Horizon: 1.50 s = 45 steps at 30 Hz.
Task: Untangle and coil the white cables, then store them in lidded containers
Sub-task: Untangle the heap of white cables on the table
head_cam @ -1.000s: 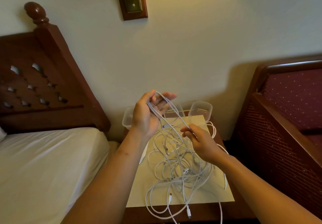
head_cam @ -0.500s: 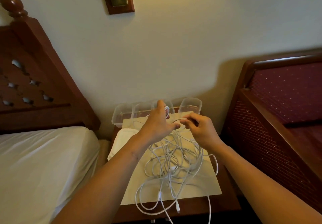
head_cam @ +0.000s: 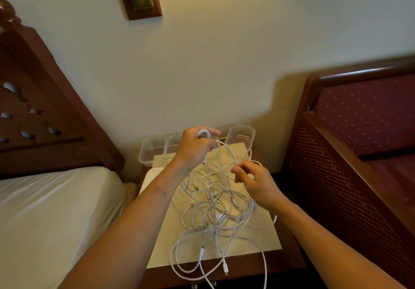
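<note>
Tangle of white cables [head_cam: 215,212] on wooden surface [head_cam: 289,259], your left hand [head_cam: 195,149] gripping a small coil [head_cam: 203,134], right hand [head_cam: 256,183] pinching one strand [head_cam: 231,154], clear plastic containers [head_cam: 240,136] behind

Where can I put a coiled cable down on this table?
The paper is bare along its left edge, beside the left forearm, and at its near right corner. The middle is crowded with tangled cables; the boxes at the back look empty.

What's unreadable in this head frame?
Head view only.
1. Containers: middle ones sit behind left hand; count unclear.
2. Coil: turns hidden inside that hand.
3. Tangle: overlapping strands, cable count unreadable.
4. Cable loops: cut by bottom edge.
</note>
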Each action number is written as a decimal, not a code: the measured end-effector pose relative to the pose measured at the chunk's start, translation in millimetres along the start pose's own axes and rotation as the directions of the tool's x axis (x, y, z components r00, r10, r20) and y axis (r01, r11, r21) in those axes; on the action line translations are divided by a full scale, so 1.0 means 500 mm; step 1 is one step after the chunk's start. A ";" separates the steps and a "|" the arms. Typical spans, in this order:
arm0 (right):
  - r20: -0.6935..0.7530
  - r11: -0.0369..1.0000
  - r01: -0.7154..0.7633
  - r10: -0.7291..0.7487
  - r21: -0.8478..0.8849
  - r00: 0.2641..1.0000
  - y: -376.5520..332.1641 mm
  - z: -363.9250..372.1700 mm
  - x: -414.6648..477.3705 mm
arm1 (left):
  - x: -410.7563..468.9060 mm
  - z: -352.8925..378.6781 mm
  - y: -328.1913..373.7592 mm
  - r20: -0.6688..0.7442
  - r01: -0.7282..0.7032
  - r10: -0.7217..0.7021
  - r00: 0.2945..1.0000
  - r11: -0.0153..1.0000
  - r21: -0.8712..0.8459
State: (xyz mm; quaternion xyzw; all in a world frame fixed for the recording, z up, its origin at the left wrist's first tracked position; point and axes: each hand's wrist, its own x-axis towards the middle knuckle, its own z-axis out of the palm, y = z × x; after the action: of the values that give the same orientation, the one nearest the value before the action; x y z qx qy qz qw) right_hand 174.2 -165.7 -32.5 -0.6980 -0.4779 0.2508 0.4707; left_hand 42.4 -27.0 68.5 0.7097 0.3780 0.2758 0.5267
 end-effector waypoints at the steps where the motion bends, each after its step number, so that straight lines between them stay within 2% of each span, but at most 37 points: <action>1: -0.018 0.999 -0.004 0.005 0.037 1.000 -0.001 0.000 0.000 | -0.004 -0.005 0.001 0.042 0.054 -0.051 0.998 0.997 -0.055; 3: -0.092 0.982 -0.025 0.043 0.185 0.995 -0.005 -0.003 0.003 | -0.012 -0.020 -0.006 0.136 0.137 -0.122 0.983 0.985 -0.109; 5: -0.168 0.921 -0.029 0.102 0.388 0.981 -0.017 -0.011 0.008 | -0.029 -0.030 -0.023 0.215 0.157 -0.134 0.967 0.983 -0.093; 8: -0.206 0.839 0.016 0.115 0.543 0.972 -0.049 -0.024 0.010 | -0.082 -0.030 -0.037 0.222 0.137 -0.114 0.968 0.987 -0.089; 11: -0.155 0.691 0.029 0.122 0.722 0.980 -0.100 -0.025 0.000 | -0.140 -0.036 -0.038 0.176 0.157 -0.118 0.977 0.961 -0.226; 14: -0.051 0.511 0.008 0.070 0.859 0.996 -0.165 -0.020 -0.028 | -0.210 -0.051 -0.019 0.220 0.194 -0.118 0.968 0.909 -0.368; 17: 0.066 0.422 -0.045 -0.034 0.906 0.997 -0.224 -0.016 -0.077 | -0.275 -0.060 -0.010 0.341 0.275 -0.130 0.931 0.865 -0.421; 19: 0.110 0.398 -0.086 -0.038 0.913 0.993 -0.253 -0.011 -0.112 | -0.312 -0.067 -0.020 0.414 0.338 -0.141 0.899 0.824 -0.454; 22: 0.148 0.463 -0.146 0.034 0.874 0.988 -0.276 -0.002 -0.163 | -0.360 -0.077 -0.039 0.452 0.361 -0.128 0.883 0.800 -0.479; 24: 0.188 0.565 -0.204 0.088 0.800 0.978 -0.274 0.003 -0.190 | -0.383 -0.080 -0.046 0.374 0.314 -0.149 0.915 0.844 -0.434; 26: 0.258 0.669 -0.275 0.127 0.690 0.958 -0.267 0.005 -0.212 | -0.400 -0.080 -0.042 0.186 0.156 -0.105 0.977 0.945 -0.286; 27: 0.302 0.721 -0.297 0.126 0.626 0.945 -0.262 0.006 -0.221 | -0.409 -0.083 -0.038 0.075 0.012 -0.001 0.997 0.988 -0.151; 28: 0.346 0.773 -0.304 0.117 0.556 0.931 -0.262 0.005 -0.232 | -0.416 -0.087 -0.034 -0.012 -0.156 0.156 0.988 0.987 0.028; 29: 0.381 0.829 -0.285 0.095 0.481 0.920 -0.263 0.004 -0.241 | -0.422 -0.093 -0.029 -0.043 -0.322 0.339 0.940 0.920 0.226; 30: 0.401 0.892 -0.231 0.061 0.389 0.914 -0.267 0.001 -0.249 | -0.425 -0.100 -0.023 -0.008 -0.452 0.496 0.868 0.797 0.400; 31: 0.401 0.942 -0.155 0.024 0.298 0.916 -0.272 -0.003 -0.256 | -0.426 -0.106 -0.016 0.072 -0.538 0.594 0.801 0.663 0.520; 32: 0.384 0.967 -0.095 -0.003 0.236 0.923 -0.277 -0.006 -0.260 | -0.426 -0.111 -0.009 0.166 -0.588 0.627 0.761 0.560 0.584; 33: 0.350 0.972 -0.073 -0.010 0.224 0.937 -0.278 -0.010 -0.261 | -0.427 -0.116 -0.003 0.245 -0.612 0.617 0.748 0.498 0.615; 35: 0.271 0.950 -0.110 0.028 0.294 0.962 -0.276 -0.014 -0.260 | -0.427 -0.122 0.007 0.333 -0.616 0.554 0.763 0.468 0.633; 39: 0.224 0.935 -0.091 0.013 0.343 0.975 -0.260 -0.007 -0.258 | -0.420 -0.126 0.002 0.348 -0.585 0.482 0.805 0.544 0.601; 41: 0.296 0.923 -0.085 -0.032 0.375 0.955 -0.236 -0.004 -0.263 | -0.412 -0.134 -0.002 0.290 -0.517 0.428 0.856 0.703 0.488; 43: 0.427 0.902 -0.101 -0.098 0.419 0.899 -0.204 0.005 -0.274 | -0.407 -0.142 0.004 0.209 -0.398 0.347 0.914 0.864 0.308; 45: 0.423 0.888 -0.095 -0.119 0.451 0.898 -0.167 0.018 -0.282 | -0.405 -0.164 0.011 0.134 -0.262 0.239 0.962 0.946 0.193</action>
State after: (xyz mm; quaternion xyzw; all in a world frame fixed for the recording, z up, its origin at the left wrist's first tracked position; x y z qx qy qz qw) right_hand 72.3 -280.8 24.7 -0.4886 -0.5027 0.5045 0.5040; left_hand -134.9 -151.2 99.2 0.8172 0.2824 0.2603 0.4298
